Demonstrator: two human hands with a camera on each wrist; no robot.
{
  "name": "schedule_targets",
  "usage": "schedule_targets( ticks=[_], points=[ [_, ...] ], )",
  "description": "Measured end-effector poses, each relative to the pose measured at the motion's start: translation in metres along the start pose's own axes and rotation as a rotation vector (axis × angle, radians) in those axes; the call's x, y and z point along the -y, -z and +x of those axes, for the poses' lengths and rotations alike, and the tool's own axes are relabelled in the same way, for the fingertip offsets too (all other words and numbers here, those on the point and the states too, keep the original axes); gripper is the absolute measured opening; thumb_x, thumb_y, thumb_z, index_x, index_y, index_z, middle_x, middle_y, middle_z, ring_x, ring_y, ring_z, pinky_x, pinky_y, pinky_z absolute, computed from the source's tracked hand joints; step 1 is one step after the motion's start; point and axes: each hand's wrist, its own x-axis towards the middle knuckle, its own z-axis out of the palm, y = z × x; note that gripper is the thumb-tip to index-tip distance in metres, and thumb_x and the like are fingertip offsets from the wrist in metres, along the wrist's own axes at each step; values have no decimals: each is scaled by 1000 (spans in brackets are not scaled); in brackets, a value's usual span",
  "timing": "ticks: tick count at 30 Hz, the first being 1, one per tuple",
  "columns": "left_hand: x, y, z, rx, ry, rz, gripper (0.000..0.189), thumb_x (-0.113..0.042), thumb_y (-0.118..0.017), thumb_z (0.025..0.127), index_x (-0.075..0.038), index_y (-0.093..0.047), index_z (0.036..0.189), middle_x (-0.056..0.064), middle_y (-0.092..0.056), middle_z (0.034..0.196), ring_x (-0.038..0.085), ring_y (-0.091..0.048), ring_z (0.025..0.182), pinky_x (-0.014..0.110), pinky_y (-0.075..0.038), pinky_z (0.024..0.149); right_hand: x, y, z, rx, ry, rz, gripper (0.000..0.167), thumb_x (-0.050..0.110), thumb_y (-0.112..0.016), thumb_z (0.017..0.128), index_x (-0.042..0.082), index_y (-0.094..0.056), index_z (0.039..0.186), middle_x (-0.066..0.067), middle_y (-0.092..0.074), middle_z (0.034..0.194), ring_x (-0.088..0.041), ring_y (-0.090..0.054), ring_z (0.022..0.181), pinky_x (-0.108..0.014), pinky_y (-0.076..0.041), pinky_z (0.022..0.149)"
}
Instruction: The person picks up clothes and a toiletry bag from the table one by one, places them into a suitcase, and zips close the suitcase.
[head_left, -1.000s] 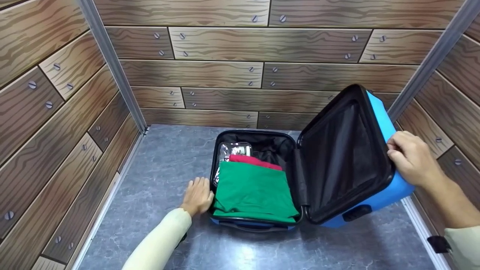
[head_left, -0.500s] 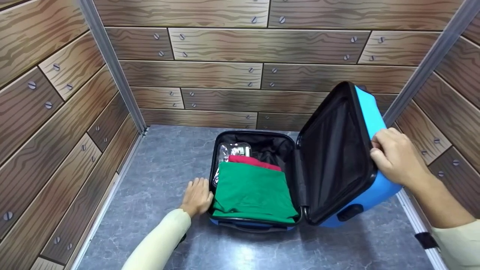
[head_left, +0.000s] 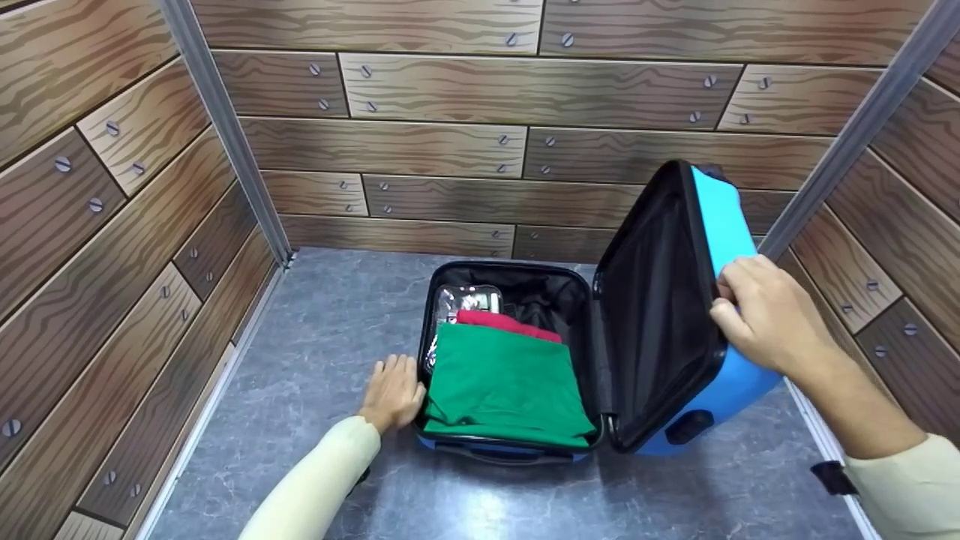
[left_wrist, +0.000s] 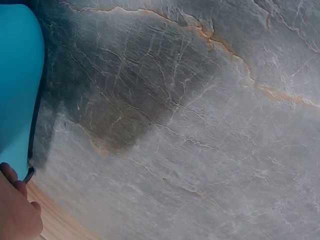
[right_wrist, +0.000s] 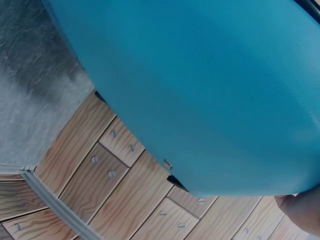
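A blue suitcase (head_left: 517, 452) lies spread on the floor, its black-lined base holding a folded green cloth (head_left: 510, 382). Behind the green cloth show a red cloth (head_left: 510, 324) and a clear plastic pouch (head_left: 469, 298) with contents I cannot make out. The suitcase lid (head_left: 652, 300) is tilted up at the right. My right hand (head_left: 772, 315) grips the lid's outer edge, thumb on the inner side. At the base's left side, my left hand (head_left: 394, 394) rests against the rim. The right wrist view is mostly filled by the lid's blue shell (right_wrist: 200, 90).
Grey marbled floor (head_left: 322, 315) surrounds the suitcase. Wood-patterned walls rise at the left (head_left: 135, 247), back (head_left: 420, 142) and right (head_left: 900, 247), with grey metal posts in the corners. The raised lid stands close to the right wall.
The right hand has swung the lid leftward and more upright over the past second. My left hand and the contents of the base have stayed in place.
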Motion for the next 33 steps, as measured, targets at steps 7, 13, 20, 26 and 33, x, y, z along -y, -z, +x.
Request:
schedule_targets(
  ticks=[7,13,20,26,33],
  points=[
    [1,-3,-1,-28,-8,5,26,-26,-47,91,-2,-52,99,16,-55,96,35,-49,96,47,-35,83,17,-3,11,58,-2,-24,10,12,-51,73,12,-41,71,-1,-37,69,-20,-38,70,-35,-29,63],
    [1,-2,-2,-21,2,-6,29,-26,-47,91,0,-53,104,18,-57,100,36,-50,99,49,-36,85,30,-7,17,80,9,-46,11,14,-52,73,13,-41,71,0,-36,69,-18,-35,68,-33,-27,61],
    [-3,-1,0,-20,9,-16,28,-26,-48,92,-1,-53,104,19,-58,102,37,-50,100,49,-34,84,43,-9,22,96,15,-64,11,17,-52,74,12,-42,71,1,-36,68,-17,-34,66,-31,-25,60],
    [-7,0,1,-12,6,-25,26,-26,-47,93,-2,-53,101,18,-57,100,37,-50,99,49,-34,83,55,-11,29,102,20,-70,11,20,-52,75,12,-45,73,0,-39,70,-18,-37,68,-32,-27,62],
    [-1,0,-4,-22,26,-26,26,-26,-48,92,-3,-53,102,16,-56,98,35,-50,99,49,-34,84,79,-26,40,56,92,-38,13,24,-54,72,12,-50,71,-1,-46,69,-24,-45,67,-36,-33,61]
  ],
)
